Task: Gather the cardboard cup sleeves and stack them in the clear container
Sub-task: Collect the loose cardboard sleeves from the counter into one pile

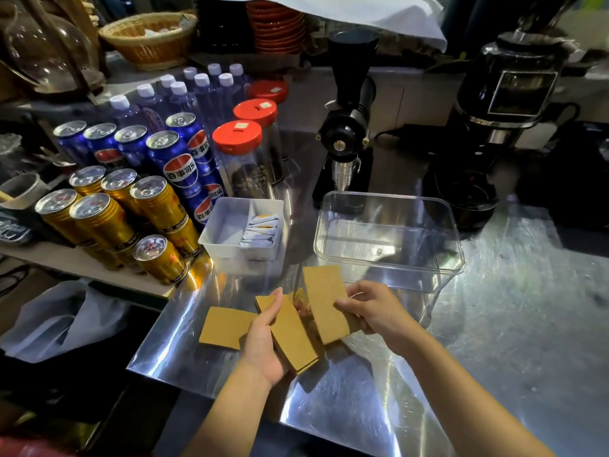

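Observation:
My left hand (263, 338) grips a small stack of flat brown cardboard cup sleeves (290, 338) above the steel counter. My right hand (372, 308) holds one more sleeve (324, 301) by its right edge, tilted, just right of the stack. Another sleeve (222, 328) lies flat on the counter to the left of my left hand. The clear container (389, 239) stands behind my right hand with nothing in it.
A white tray (227, 225) with sachets sits left of the container. Gold and blue cans (155, 199), water bottles and red-lidded jars (244, 153) crowd the back left. A black grinder (346, 133) and a coffee machine (507, 110) stand behind. The counter's left edge (148, 357) is close.

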### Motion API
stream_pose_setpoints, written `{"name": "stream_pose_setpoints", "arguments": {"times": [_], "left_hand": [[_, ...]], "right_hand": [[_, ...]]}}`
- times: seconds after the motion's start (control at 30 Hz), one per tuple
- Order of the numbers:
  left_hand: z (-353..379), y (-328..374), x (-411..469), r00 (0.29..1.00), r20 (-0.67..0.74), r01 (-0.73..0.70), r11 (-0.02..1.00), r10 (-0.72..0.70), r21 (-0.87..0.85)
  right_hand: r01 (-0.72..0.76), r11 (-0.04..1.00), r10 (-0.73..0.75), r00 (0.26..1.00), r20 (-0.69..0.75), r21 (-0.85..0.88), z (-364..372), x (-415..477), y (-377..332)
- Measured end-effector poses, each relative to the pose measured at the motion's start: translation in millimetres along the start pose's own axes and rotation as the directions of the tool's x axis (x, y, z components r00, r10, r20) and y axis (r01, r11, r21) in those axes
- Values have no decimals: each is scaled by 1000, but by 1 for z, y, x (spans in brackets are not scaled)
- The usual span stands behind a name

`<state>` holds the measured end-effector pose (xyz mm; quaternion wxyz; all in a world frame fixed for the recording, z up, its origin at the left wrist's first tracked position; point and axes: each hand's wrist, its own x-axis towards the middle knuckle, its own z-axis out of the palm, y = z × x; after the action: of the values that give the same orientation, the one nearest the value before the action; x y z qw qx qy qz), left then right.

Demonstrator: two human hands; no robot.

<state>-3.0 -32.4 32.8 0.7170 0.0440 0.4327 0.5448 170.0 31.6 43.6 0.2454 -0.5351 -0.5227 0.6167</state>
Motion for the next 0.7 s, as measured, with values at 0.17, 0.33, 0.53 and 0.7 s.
{"name": "stream_pose_setpoints", "arguments": {"times": [0.17, 0.33, 0.53, 0.7], "left_hand": [[10, -8, 2, 997, 72, 42, 999, -42, 0], [7, -10, 2, 996, 78, 47, 999, -46, -17], [-1, -4, 1, 968, -65, -248, 955, 240, -162], [-7, 3, -4, 946, -142, -311, 942, 293, -127]], "right_hand": [[29, 999, -33, 989, 144, 31, 19, -14, -5], [132, 989, -125, 988, 93, -73, 32, -13, -2], [57, 874, -172, 965, -199, -482, 27, 2, 18], [49, 765, -146, 984, -99, -643, 38, 5, 35]]}}
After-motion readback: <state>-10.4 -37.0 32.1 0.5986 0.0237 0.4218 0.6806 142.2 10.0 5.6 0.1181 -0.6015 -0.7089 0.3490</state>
